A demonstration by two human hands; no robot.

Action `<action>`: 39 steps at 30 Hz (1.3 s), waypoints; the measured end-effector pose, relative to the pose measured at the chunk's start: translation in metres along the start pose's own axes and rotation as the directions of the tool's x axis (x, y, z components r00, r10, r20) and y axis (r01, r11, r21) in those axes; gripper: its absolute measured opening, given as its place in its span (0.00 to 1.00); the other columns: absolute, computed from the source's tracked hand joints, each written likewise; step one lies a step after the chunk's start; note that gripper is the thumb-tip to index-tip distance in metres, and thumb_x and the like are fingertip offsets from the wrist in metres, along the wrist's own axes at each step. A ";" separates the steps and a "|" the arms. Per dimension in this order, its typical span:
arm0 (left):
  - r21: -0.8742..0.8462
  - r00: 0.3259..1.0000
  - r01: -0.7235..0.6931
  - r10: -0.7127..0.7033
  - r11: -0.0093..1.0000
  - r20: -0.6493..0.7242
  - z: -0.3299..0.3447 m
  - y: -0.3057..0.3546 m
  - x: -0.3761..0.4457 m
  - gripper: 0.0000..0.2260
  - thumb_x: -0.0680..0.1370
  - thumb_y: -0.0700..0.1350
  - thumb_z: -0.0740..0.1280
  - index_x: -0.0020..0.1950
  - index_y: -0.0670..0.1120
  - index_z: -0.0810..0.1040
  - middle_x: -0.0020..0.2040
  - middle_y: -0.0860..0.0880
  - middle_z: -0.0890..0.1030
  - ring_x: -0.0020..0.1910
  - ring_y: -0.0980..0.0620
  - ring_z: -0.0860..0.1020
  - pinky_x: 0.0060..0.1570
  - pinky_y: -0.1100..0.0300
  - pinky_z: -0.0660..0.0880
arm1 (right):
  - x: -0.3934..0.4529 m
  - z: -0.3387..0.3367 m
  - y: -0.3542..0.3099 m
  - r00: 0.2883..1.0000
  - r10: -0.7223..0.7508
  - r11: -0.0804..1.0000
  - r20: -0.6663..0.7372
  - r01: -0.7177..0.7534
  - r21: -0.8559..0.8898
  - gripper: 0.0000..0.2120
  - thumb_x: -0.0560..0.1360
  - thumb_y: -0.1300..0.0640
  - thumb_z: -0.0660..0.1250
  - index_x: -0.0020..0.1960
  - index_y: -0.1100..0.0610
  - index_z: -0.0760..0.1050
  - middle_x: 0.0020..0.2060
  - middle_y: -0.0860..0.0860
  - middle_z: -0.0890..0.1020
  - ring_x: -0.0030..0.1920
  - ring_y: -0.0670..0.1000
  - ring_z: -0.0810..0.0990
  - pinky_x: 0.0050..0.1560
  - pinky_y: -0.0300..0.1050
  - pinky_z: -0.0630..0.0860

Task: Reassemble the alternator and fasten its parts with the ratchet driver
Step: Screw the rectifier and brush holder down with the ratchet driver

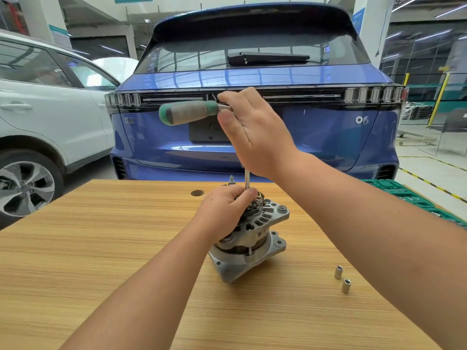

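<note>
Alternator (252,238) standing on end near the middle of a wood-grain table (101,261), finned grey housing up, mounting lugs spread at the base. Left hand (225,208) curled over the top of the alternator, fingers pinching the lower end of a thin steel shaft (247,179) that rises straight up from it. Right hand (250,130) raised well above, thumb and fingers closed round the head of the ratchet (189,112), whose green-and-grey handle sticks out level to the left; the shaft runs up behind the right palm, its join with the ratchet head hidden. Small threaded stud (231,179) upright on the table just behind the alternator, and a dark round disc (197,193) lying flat to its left. Two silver sockets (342,279) standing on end near the right edge, close together but apart, well clear of the alternator. Green tray (404,198) just past the table's right edge. Behind the table, rear of a blue car (316,137), "06" in white on the right of the tailgate; small badge on the left too blurred to read. White car (50,117) on the left, one alloy wheel showing. Blue wall signs high up, lettering not legible.
</note>
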State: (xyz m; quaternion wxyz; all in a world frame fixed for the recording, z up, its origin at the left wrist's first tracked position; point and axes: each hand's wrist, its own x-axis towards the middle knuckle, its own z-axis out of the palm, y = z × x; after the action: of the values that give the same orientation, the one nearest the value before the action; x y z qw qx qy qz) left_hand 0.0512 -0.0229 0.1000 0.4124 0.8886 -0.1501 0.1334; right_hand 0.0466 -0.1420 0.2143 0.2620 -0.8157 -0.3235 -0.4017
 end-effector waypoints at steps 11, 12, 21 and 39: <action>-0.025 0.999 0.031 -0.030 0.999 0.025 0.000 -0.001 -0.001 0.16 0.83 0.63 0.60 0.47 0.57 0.83 0.40 0.56 0.82 0.42 0.59 0.78 0.43 0.54 0.74 | 0.049 -0.034 -0.015 0.888 0.352 0.919 0.295 -0.269 -0.288 0.15 0.82 0.52 0.58 0.37 0.54 0.68 0.31 0.51 0.75 0.31 0.53 0.75 0.30 0.45 0.69; -0.027 0.999 0.031 -0.030 0.999 0.027 0.000 -0.002 -0.001 0.16 0.83 0.63 0.60 0.46 0.58 0.83 0.40 0.56 0.82 0.42 0.58 0.79 0.43 0.54 0.75 | 0.050 -0.037 -0.017 0.848 0.423 0.906 0.320 -0.394 -0.154 0.11 0.81 0.55 0.60 0.40 0.56 0.71 0.32 0.51 0.79 0.31 0.53 0.80 0.31 0.44 0.76; -0.009 0.999 0.027 -0.027 1.000 0.026 0.001 -0.002 0.001 0.17 0.83 0.63 0.59 0.48 0.56 0.83 0.43 0.53 0.83 0.44 0.56 0.79 0.50 0.51 0.76 | 0.027 -0.021 -0.004 0.618 0.596 -0.069 0.513 -0.597 0.799 0.05 0.81 0.58 0.60 0.47 0.57 0.73 0.33 0.48 0.81 0.36 0.48 0.85 0.41 0.44 0.75; -0.006 1.000 0.005 -0.005 1.000 0.007 0.001 -0.003 0.003 0.17 0.83 0.62 0.60 0.47 0.54 0.83 0.41 0.55 0.83 0.46 0.56 0.79 0.45 0.54 0.73 | -0.005 0.005 0.010 0.968 -0.046 0.999 -0.248 0.050 0.008 0.15 0.81 0.54 0.63 0.57 0.63 0.81 0.48 0.57 0.80 0.48 0.61 0.77 0.51 0.54 0.73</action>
State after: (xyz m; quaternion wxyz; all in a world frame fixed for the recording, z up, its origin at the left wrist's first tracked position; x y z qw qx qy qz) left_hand 0.0548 -0.0221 0.0986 0.4149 0.8881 -0.1497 0.1289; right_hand 0.0543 -0.1469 0.2064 0.2965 -0.7491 -0.3107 -0.5045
